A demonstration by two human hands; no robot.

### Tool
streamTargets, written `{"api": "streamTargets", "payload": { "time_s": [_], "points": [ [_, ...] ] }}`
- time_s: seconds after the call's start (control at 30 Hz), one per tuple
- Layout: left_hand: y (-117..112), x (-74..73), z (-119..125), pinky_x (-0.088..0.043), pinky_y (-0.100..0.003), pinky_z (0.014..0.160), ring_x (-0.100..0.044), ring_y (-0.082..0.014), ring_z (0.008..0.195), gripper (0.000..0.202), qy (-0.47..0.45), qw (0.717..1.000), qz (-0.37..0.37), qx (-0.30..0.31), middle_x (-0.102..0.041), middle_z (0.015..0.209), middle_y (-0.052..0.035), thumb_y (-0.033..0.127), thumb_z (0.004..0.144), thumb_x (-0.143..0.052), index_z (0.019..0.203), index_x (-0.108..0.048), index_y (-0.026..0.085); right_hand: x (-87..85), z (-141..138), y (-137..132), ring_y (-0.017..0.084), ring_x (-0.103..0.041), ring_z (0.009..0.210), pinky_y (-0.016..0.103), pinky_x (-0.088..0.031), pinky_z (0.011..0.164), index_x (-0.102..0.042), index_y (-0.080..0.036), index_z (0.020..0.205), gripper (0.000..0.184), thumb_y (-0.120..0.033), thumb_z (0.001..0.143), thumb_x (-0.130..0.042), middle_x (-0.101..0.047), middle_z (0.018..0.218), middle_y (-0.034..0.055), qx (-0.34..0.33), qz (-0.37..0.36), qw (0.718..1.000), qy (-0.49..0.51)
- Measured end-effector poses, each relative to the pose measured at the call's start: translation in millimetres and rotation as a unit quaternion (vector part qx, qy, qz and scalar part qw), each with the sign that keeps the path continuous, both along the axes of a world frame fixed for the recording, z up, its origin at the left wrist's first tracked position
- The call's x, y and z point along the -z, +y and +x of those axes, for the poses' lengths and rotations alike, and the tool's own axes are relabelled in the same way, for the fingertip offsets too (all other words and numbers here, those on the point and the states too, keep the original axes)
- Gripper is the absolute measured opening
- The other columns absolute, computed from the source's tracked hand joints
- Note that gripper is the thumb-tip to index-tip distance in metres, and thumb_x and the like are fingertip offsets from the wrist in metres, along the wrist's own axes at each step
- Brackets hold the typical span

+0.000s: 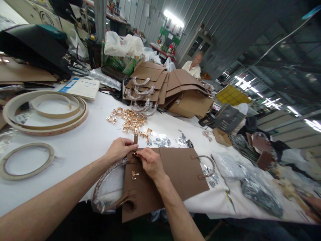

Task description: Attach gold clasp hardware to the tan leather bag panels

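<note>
A flat brown bag panel (180,167) lies across the front of the table, with plastic-wrapped handles at both ends. My left hand (122,148) is closed at its upper left corner, fingers pinching the base of a short brown strap (135,138) that carries a gold fitting at its tip. Beside it, my right hand (151,163) pinches a small shiny metal fitting (135,154) against the panel, partly hidden by the fingertips. Lower on the panel sits a gold turn lock (134,175). The wrapped left handle (100,189) loops off the panel toward me.
Gold fittings (129,118) lie in a pile beyond my hands, with silver metal plates (162,140) to their right. Tape rolls (27,160) rest at left. Stacked brown panels (147,75) stand behind; plastic bags (260,192) lie right. A person (192,68) is in the background.
</note>
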State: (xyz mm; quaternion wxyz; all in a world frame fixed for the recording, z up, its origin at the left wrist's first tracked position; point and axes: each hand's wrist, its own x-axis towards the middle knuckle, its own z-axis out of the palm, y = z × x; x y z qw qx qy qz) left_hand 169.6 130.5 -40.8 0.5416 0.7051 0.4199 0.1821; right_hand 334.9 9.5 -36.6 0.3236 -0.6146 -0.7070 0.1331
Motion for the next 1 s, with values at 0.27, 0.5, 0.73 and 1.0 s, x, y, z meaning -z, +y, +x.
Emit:
{"api": "streamTargets", "payload": {
  "time_s": [0.27,0.5,0.73,1.0],
  "points": [
    [-8,-10.3,2,-0.034,-0.030,0.065,-0.055,-0.0190,0.065,0.038,0.032,0.997,0.071,0.003,-0.063,0.059,0.0008,0.053,0.082,-0.065,0.062,-0.070,0.022,-18.3,3,10,0.017,-0.068,0.082,0.024,-0.053,0.079,-0.080,-0.027,0.103,0.019,-0.026,0.102,-0.060,-0.072,0.090,0.0034,-0.024,-0.068,0.993,-0.090],
    [-1,-10.2,3,-0.038,-0.032,0.070,-0.063,-0.0232,0.073,0.031,0.058,0.995,0.078,0.006,-0.074,0.070,-0.0027,0.050,0.081,-0.067,0.071,-0.079,0.024,-0.7,4,2,0.016,-0.070,0.088,0.025,-0.054,0.081,-0.077,-0.026,0.118,0.027,-0.024,0.106,-0.053,-0.074,0.098,0.0040,-0.018,-0.017,1.000,-0.011],
    [7,-8.9,4,-0.040,-0.032,0.066,-0.065,-0.0243,0.072,0.033,0.076,0.997,0.028,-0.002,-0.072,0.065,-0.0023,0.051,0.076,-0.066,0.068,-0.077,0.021,-20.7,-15,18,0.021,-0.066,0.082,0.031,-0.049,0.071,-0.074,-0.018,0.099,0.019,-0.011,0.096,-0.057,-0.073,0.096,0.0067,-0.085,-0.017,0.960,-0.267],
    [4,-9.9,3,-0.042,-0.033,0.069,-0.067,-0.0259,0.075,0.039,0.041,0.998,0.029,0.022,-0.075,0.070,-0.0022,0.058,0.079,-0.062,0.070,-0.074,0.022,6.3,-26,1,0.021,-0.066,0.087,0.032,-0.052,0.077,-0.072,-0.022,0.119,0.027,-0.020,0.104,-0.050,-0.073,0.097,0.0065,0.007,0.020,0.990,-0.142]
  ]
}}
